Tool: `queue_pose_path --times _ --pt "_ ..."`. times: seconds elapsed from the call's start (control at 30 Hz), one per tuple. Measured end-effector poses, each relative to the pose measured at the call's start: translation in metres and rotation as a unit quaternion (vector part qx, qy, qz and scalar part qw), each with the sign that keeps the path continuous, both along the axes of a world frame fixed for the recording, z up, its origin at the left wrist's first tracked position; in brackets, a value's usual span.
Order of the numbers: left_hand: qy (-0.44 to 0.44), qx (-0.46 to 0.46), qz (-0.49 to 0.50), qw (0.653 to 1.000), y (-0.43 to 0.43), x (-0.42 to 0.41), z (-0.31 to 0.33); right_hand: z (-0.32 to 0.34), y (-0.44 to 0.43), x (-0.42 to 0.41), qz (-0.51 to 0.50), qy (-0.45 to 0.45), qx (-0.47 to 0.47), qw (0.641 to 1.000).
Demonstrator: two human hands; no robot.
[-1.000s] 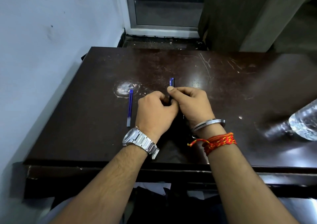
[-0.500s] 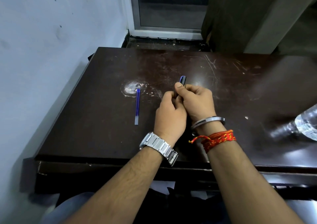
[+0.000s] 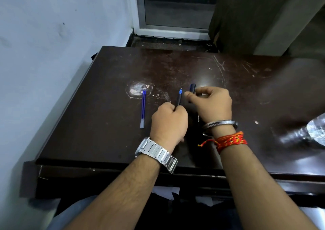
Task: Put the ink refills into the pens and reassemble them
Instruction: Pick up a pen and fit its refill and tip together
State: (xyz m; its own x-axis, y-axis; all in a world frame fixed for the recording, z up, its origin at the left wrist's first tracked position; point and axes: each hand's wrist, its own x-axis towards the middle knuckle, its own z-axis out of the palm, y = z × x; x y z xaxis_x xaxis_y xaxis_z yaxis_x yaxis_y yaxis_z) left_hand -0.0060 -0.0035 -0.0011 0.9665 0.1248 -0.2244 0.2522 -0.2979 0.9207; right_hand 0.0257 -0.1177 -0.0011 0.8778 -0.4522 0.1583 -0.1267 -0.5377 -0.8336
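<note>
Pen (image 3: pixel 179 100) and cap (image 3: pixel 192 88) were apart, so I judged the step in hand to be the closing of one pen. I saw the left hand (image 3: pixel 168 124) curled tightly around the near part of the pen, with the blue tip pointing to the far side. The right hand (image 3: pixel 212 103) was just to the right of it; its thumb and first finger pinched the cap, and the other fingers were loosely bent. The cap was beside the tip, a little farther and to the right, not touching it.

The pen had a dark body and a blue front part with a fine point, so I believed a refill was already inside, though I could not see into it. The next move called for bringing the cap in line with the tip and pushing it straight on; which end of the cap faced the pen I could not tell.

One ink refill (image 3: pixel 143 109), thin and blue with a pale near end, lay loose on the table (image 3: pixel 105 124), left of the left hand and apart from it. A second barrel (image 3: pixel 198 119), dark with small print, lay between the two wrists, partly hidden, so I thought more work remained
</note>
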Motion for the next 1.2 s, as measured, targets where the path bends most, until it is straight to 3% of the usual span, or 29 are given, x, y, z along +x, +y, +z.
queue_pose_path --times 0.07,0.23,0.4,0.5,0.63,0.8,0.9,1.07,1.2 --pt "-0.015 -0.007 0.012 1.000 0.002 0.002 -0.001 -0.002 0.002 -0.002 0.008 0.032 -0.065 0.997" --pt "-0.036 0.013 0.014 0.999 0.006 0.007 -0.007 -0.007 0.006 -0.004 0.000 0.045 -0.128 0.991" --pt "-0.048 0.056 -0.009 0.997 0.008 0.007 -0.010 -0.003 0.004 -0.003 -0.001 -0.016 -0.134 0.991" --pt "-0.080 0.085 -0.005 0.993 0.009 0.007 -0.007 0.000 0.005 -0.004 0.022 -0.031 -0.062 0.997" --pt "-0.121 0.120 -0.016 0.985 0.009 0.006 -0.003 -0.003 0.010 -0.004 0.090 0.019 0.087 0.992" --pt "-0.131 0.129 -0.031 0.982 0.009 0.007 -0.001 -0.006 0.011 0.001 0.136 0.018 0.127 0.982" --pt "-0.124 0.120 -0.036 0.984 0.010 0.009 -0.001 -0.008 0.013 0.003 0.154 0.035 0.210 0.965" --pt "-0.139 0.138 -0.045 0.979 0.010 0.006 0.001 -0.010 0.018 0.001 0.100 0.004 0.199 0.975" --pt "-0.133 0.133 -0.035 0.982 0.010 0.007 0.001 -0.007 0.016 0.003 0.111 -0.011 0.282 0.953"
